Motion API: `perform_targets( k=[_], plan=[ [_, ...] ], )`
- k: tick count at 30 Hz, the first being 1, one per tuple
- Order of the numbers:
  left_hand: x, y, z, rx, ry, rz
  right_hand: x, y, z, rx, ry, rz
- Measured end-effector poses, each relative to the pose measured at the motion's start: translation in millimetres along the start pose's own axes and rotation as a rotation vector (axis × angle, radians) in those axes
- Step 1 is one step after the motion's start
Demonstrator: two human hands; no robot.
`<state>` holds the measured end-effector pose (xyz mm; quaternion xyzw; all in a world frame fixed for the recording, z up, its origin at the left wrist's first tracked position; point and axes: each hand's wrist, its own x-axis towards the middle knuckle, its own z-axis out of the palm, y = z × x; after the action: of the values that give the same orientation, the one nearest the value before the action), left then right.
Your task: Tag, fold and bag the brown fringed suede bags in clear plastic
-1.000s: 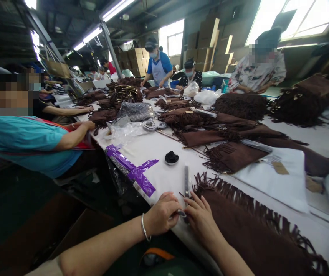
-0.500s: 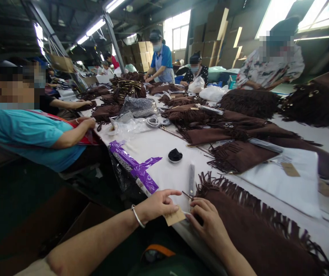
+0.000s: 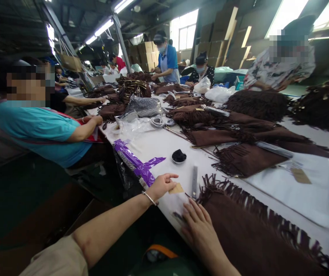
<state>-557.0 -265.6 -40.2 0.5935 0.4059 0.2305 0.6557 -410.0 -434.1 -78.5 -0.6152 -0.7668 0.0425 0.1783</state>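
My left hand (image 3: 162,187), with a silver bangle at the wrist, pinches a small tan paper tag (image 3: 177,188) between thumb and fingers above the white table edge. To its right, my right hand (image 3: 198,218) is held low at the edge, fingers stretched out and thumb apart. A thin dark tip (image 3: 187,195) shows at its fingertips, and a blurred dark and silvery thing (image 3: 178,217) lies by the thumb; I cannot make out either. Beside this hand is a dark brown fringed suede piece (image 3: 247,222). A grey flat strip like a ruler (image 3: 194,182) lies just beyond.
A small white dish (image 3: 179,156) holds black material. Purple tape (image 3: 144,168) covers the table's left edge. Beyond lie clear plastic bags (image 3: 135,126), more brown fringed pieces (image 3: 247,157) and a white sheet (image 3: 302,191) with a tag. Several co-workers stand around the table.
My left hand has moved up and slightly away with the tag. My right hand has gone from curled fingers around a thin dark thing to stretched fingers, lower by the table edge.
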Motion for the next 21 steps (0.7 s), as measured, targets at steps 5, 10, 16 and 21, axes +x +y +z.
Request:
perform_targets(
  k=[5, 10, 16, 21],
  plan=[
    [-9.5, -3.1, -4.0, 0.026, 0.017, -0.020, -13.3, 12.2, -13.9, 0.115, -0.221, -0.049],
    [-25.3, -7.1, -8.3, 0.054, 0.034, -0.086, -29.3, 14.7, -20.1, 0.117, -0.268, -0.080],
    [-49.2, -10.6, -18.4, 0.122, -0.070, -0.118, -47.4, 22.9, -7.4, 0.197, -0.110, -0.058],
    [-60.4, 14.4, -7.8, 0.106, -0.136, -0.083, -30.0, 9.4, -15.8, 0.496, 0.116, 0.243]
  ],
)
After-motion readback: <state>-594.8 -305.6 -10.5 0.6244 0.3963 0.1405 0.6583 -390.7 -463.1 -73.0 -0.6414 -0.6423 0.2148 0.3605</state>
